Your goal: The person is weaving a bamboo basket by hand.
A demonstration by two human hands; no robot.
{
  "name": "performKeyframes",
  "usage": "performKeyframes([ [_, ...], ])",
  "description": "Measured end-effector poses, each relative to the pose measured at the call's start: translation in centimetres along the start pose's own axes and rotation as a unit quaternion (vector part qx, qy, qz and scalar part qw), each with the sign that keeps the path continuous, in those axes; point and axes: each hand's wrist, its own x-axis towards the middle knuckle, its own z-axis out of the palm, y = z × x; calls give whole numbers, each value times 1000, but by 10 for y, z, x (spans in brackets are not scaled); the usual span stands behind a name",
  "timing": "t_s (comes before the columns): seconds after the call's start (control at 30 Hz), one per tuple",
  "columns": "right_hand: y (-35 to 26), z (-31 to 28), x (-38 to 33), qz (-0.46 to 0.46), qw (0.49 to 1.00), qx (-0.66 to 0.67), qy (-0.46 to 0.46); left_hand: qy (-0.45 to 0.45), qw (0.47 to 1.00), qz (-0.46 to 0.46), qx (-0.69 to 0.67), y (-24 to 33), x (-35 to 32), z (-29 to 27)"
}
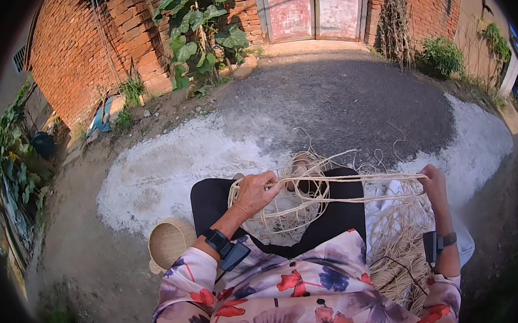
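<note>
Between my knees sits a loose, open-looking coil or weave of pale straw-coloured cord (293,214); I cannot tell whether it is woven or just looped. My left hand (256,194) is closed on strands of the cord at its upper left side. Out to the right, my right hand (434,186) pinches the cord's far end. Several strands run taut, nearly level, from one hand to the other above my right knee. Below my right hand, a big tangled heap of the same cord (401,265) lies beside my right thigh, partly under my right forearm.
A small round woven basket (172,242) stands on the ground by my left knee. White sheeting (464,244) shows under the cord heap. Loose cord ends curl past my feet. Farther off are a leafy vine (199,30), brick walls and a faded red double door (314,10).
</note>
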Motion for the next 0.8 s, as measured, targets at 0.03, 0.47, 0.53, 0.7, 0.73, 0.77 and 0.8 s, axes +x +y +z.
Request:
performKeyframes([
  [0.03,31,-31,5,92,995,29,21,-11,1000,4,-2,-1,1,-1],
  [0.47,295,-274,-17,287,846,-85,441,-147,969,-168,-110,-2,15,-8],
  [0.53,262,-230,-22,184,830,-422,315,-153,968,-174,-92,-5,17,-8],
  [0.7,128,-55,-22,93,959,-267,7,-114,970,-189,-105,-7,18,2],
  [0.73,95,-17,-25,49,991,-119,-19,-98,970,-191,-110,-5,16,4],
  [0.77,63,17,-33,36,995,22,-87,-85,971,-188,-120,-3,15,5],
  [0.8,34,43,-44,12,976,119,-181,-90,971,-193,-110,-1,12,5],
])
